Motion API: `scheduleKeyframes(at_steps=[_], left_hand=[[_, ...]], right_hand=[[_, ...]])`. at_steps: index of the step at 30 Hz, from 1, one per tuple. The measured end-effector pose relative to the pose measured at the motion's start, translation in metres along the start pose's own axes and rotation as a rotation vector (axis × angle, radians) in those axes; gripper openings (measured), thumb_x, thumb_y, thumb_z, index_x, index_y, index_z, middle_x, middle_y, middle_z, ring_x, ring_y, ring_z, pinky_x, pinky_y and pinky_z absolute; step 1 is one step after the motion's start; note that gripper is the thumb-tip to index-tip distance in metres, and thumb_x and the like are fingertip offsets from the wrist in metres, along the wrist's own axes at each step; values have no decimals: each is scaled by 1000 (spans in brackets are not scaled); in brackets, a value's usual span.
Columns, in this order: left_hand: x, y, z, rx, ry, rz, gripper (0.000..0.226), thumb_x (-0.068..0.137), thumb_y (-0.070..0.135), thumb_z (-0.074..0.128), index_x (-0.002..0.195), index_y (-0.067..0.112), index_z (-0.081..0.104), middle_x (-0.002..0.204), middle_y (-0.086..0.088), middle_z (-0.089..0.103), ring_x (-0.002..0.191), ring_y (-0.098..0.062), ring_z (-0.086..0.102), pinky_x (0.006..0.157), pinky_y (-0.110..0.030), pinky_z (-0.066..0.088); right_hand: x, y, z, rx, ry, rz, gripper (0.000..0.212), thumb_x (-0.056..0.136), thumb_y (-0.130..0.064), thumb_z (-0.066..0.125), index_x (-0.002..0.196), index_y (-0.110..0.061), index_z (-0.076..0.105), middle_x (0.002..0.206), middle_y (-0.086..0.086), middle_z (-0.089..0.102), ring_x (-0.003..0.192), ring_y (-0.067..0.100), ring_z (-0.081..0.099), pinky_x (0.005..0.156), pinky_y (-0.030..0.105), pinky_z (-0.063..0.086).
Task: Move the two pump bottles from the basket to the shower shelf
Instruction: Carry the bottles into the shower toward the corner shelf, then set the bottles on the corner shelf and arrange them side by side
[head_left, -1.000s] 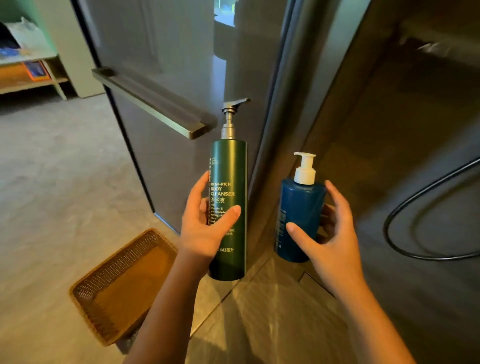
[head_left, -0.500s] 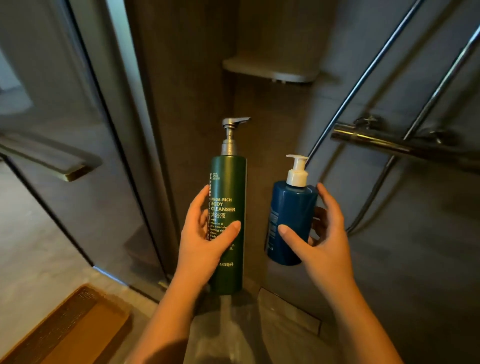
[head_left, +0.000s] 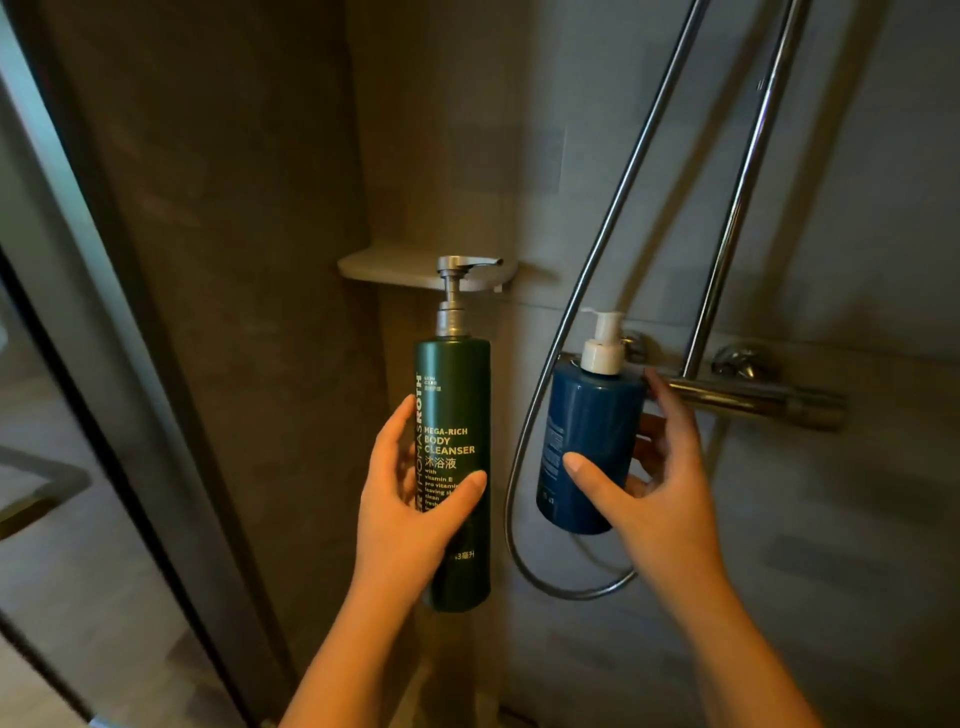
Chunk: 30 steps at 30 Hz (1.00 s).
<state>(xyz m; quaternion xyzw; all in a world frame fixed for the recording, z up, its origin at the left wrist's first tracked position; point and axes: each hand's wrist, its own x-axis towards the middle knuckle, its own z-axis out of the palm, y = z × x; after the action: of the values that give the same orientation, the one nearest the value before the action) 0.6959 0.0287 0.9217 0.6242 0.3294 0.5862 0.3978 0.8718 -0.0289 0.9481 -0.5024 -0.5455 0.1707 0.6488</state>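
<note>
Left hand (head_left: 410, 499) grips the green body cleanser bottle (head_left: 457, 467); right hand (head_left: 644, 483) grips the blue pump bottle (head_left: 587, 441). Both upright, below the corner shower shelf (head_left: 384, 265). Raise each clear of the shelf lip; avoid the shower hose (head_left: 524, 431).

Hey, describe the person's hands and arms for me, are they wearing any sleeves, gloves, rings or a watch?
Both forearms are bare as far as the frame shows: no sleeves in view. The left hand and right hand wear no gloves, and no rings, watch or bracelet show on the visible fingers or wrists. The fingernails look short and unpainted. The light is dim and warm, so fine detail is hard to tell.
</note>
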Motion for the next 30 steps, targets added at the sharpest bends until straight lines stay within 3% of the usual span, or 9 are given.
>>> scheduleKeyframes(at_steps=[3, 6, 10, 13, 16, 19, 22, 27, 30], left_hand=[[30, -1, -7, -5, 14, 38, 79, 65, 10, 74, 124, 44, 34, 116, 12, 50, 95, 9, 57, 65, -4, 47], [58, 0, -14, -15, 30, 78, 80, 66, 7, 73, 127, 39, 33, 112, 15, 50, 94, 11, 56, 65, -3, 47], [110, -1, -31, -20, 34, 139, 80, 67, 6, 73, 125, 43, 32, 111, 20, 49, 97, 12, 54, 70, -3, 47], [150, -1, -43, -31, 11, 173, 79, 67, 8, 73, 120, 49, 32, 111, 20, 49, 98, 10, 54, 71, -3, 46], [186, -3, -54, -55, 10, 205, 80, 66, 8, 74, 120, 49, 33, 114, 19, 50, 102, 5, 54, 79, -7, 48], [217, -4, -62, -110, 21, 224, 80, 66, 10, 74, 123, 49, 33, 120, 10, 54, 105, -5, 57, 88, -30, 53], [240, 1, -65, -172, 32, 244, 78, 67, 11, 73, 120, 52, 33, 126, 3, 53, 110, -12, 56, 93, -45, 48], [266, 12, -59, -206, 10, 282, 76, 66, 15, 74, 112, 60, 33, 120, 13, 53, 105, -5, 57, 90, -39, 50], [279, 15, -52, -200, -7, 284, 76, 66, 18, 74, 116, 58, 32, 115, 19, 51, 106, -4, 56, 90, -39, 49]], right_hand=[[26, 3, 14, 6, -5, -53, 79, 54, -39, 69, 116, -63, 26, 108, -48, 41, 101, -21, 44, 68, 9, 45], [47, 4, 30, -13, -34, -86, 80, 59, -33, 72, 115, -64, 25, 101, -60, 34, 99, -26, 40, 69, 13, 42], [85, 2, 65, -18, -7, -109, 78, 54, -42, 70, 114, -67, 25, 113, -41, 40, 98, -24, 43, 63, 8, 47], [118, -2, 90, 3, 17, -157, 77, 55, -42, 70, 113, -67, 25, 103, -58, 35, 94, -28, 40, 62, -3, 40], [146, -1, 112, -10, 49, -199, 76, 56, -42, 70, 113, -68, 25, 99, -63, 31, 93, -31, 38, 62, -3, 39], [167, 5, 128, -39, 80, -219, 79, 57, -43, 71, 116, -66, 24, 101, -60, 33, 96, -29, 39, 63, 4, 44], [184, 8, 136, -39, 97, -234, 79, 57, -42, 71, 117, -65, 25, 100, -57, 36, 96, -28, 40, 65, 0, 42], [209, 9, 137, -39, 128, -273, 79, 60, -36, 74, 120, -58, 27, 111, -38, 39, 97, -26, 41, 69, -3, 39], [223, 14, 135, -56, 133, -296, 80, 65, -28, 76, 121, -57, 27, 105, -42, 43, 96, -24, 44, 68, -1, 40]])
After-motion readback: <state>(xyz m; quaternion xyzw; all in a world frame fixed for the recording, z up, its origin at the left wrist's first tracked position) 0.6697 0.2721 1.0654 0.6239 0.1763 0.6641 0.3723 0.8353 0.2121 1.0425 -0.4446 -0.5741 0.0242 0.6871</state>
